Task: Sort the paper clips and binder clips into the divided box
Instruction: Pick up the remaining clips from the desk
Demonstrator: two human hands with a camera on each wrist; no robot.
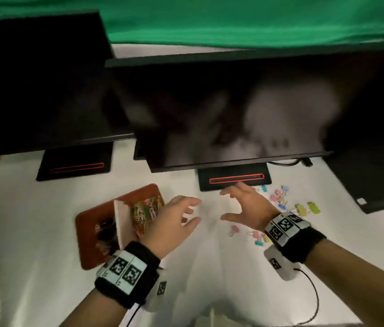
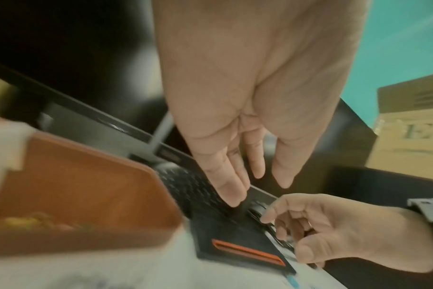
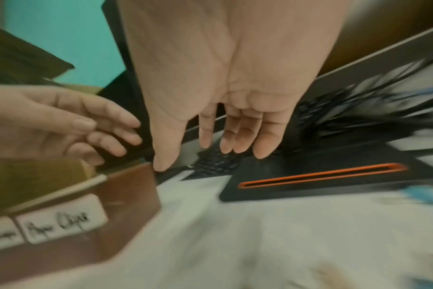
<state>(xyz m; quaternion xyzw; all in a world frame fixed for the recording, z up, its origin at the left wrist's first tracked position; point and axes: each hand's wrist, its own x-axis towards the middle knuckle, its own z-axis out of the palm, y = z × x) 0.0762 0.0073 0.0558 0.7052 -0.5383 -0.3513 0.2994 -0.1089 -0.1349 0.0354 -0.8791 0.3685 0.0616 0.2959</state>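
Both hands hold nothing: left hand [image 1: 174,223] and right hand [image 1: 245,206] hover spread beside the brown divided box [image 1: 87,232]; its right compartment holds colourful wire paper clips [image 1: 146,208], and pastel binder clips [image 1: 287,204] lie further right. Left wrist view: fingers [image 2: 227,187] relaxed. Right wrist view: fingers [image 3: 265,140] straight.

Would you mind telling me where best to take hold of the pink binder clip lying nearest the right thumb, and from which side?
Probably pinch the pink binder clip by its coloured body, coming from above with the right hand, which is open just over it. It lies flat on the white table, apart from the other clips; its wire handles are too blurred to judge, so the broader body looks like the surer hold.
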